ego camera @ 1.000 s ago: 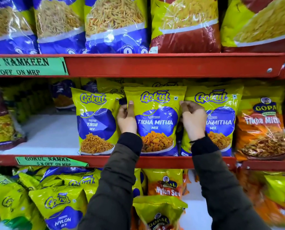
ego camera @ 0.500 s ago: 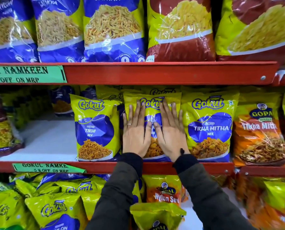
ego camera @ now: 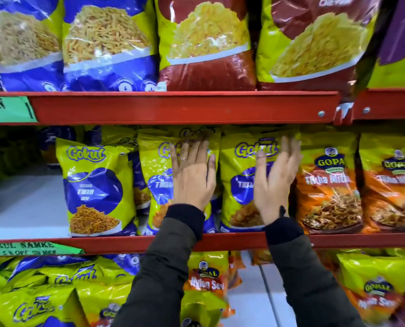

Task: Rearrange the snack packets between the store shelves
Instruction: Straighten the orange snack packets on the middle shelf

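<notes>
Red middle shelf fronts three Gokul packets; left hand and right hand lie spread flat on two.

Half a second earlier both hands lay side by side, flat on one yellow-and-blue Gokul plastic packet. Now the hands are apart. The left hand rests flat, fingers spread, on the right part of the middle yellow-and-blue Gokul plastic packet. The right hand is now turned edge-on, fingers straight, against the right edge of the neighbouring yellow-and-blue Gokul plastic packet, beside the orange Gopal plastic packet. The view is now closer and shifted rightwards.
</notes>
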Action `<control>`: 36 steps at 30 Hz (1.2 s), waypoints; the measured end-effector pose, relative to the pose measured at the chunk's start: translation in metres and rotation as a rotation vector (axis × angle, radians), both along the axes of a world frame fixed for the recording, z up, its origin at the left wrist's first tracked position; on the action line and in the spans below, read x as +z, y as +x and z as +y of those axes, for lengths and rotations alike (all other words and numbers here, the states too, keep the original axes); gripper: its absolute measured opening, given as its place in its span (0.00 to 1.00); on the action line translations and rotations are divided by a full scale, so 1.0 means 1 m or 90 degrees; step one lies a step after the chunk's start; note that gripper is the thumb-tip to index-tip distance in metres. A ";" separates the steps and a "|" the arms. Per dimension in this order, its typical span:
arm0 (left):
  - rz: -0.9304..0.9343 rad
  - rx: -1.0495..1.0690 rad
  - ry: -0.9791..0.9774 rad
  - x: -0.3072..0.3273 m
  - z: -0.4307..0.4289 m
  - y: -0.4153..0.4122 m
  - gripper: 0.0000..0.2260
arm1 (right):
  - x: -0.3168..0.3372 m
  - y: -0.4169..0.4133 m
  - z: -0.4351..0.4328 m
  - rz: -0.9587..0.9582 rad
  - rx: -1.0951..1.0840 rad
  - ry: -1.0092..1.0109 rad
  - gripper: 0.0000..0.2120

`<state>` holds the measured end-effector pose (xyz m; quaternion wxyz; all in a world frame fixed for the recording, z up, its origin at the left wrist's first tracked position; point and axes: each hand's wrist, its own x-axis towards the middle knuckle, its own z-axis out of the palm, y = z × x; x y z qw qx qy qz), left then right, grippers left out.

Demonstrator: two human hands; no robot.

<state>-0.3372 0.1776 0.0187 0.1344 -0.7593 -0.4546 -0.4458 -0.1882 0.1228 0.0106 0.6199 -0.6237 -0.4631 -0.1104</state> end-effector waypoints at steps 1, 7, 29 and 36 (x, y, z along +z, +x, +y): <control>0.008 0.021 0.003 0.009 0.002 0.013 0.17 | 0.006 0.021 0.002 0.084 0.007 -0.002 0.30; 0.085 0.106 -0.155 0.045 0.038 0.047 0.22 | 0.037 0.108 0.009 0.369 0.236 0.021 0.02; -0.012 0.143 -0.034 0.055 0.003 0.113 0.22 | 0.045 0.180 -0.002 0.218 0.292 0.037 0.04; -0.039 0.092 0.030 0.026 -0.038 0.222 0.19 | 0.033 0.263 -0.040 0.178 0.235 0.043 0.05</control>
